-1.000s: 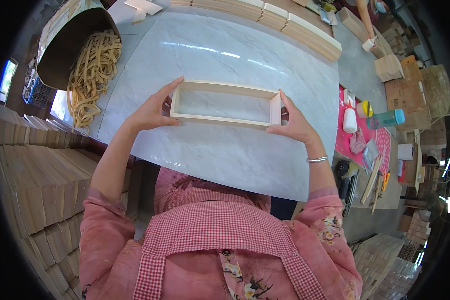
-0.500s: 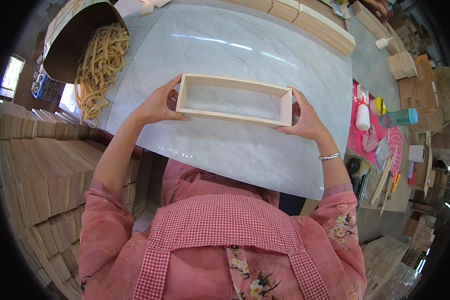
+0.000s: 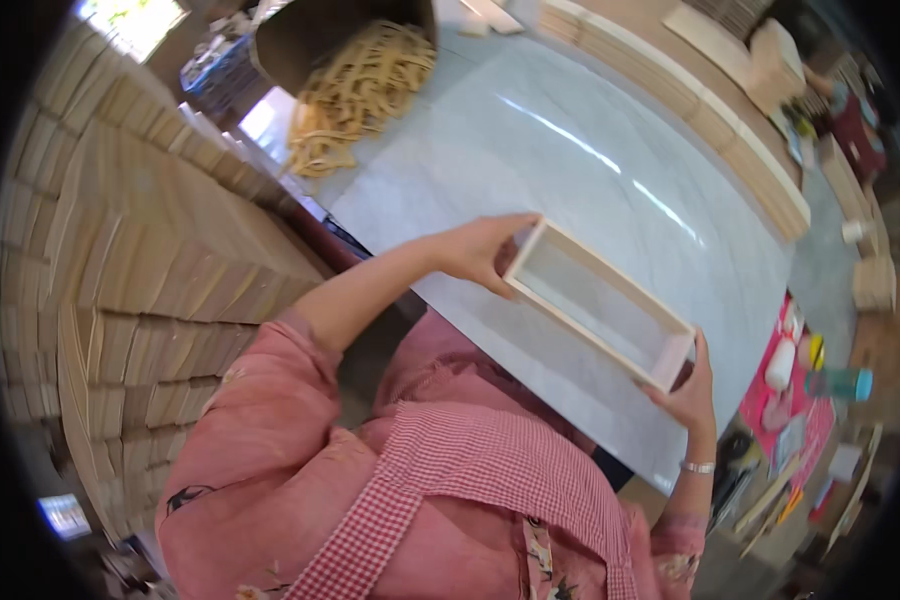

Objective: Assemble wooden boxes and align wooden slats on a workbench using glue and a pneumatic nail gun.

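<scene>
marbled grey tabletop [image 3: 610, 185], wood stacks [image 3: 170, 245] at left, tan strips [image 3: 365, 85] heaped at the upper left. open rectangular light-wood frame [image 3: 585, 333] over the table's near part, slanting across view; can't tell if touching the top. left hand [image 3: 480, 250] fingers grasp one short end, right hand [image 3: 690, 395] fingers the other.

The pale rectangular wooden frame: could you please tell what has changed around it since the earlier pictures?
The whole view has swung, so the pale rectangular wooden frame now appears further right and lower, its right end slanting down; the grey-white marbled tabletop slants likewise. Whether the frame itself slid is unclear. Nothing was let go: the bare left hand and right hand still hold its two ends.
</scene>
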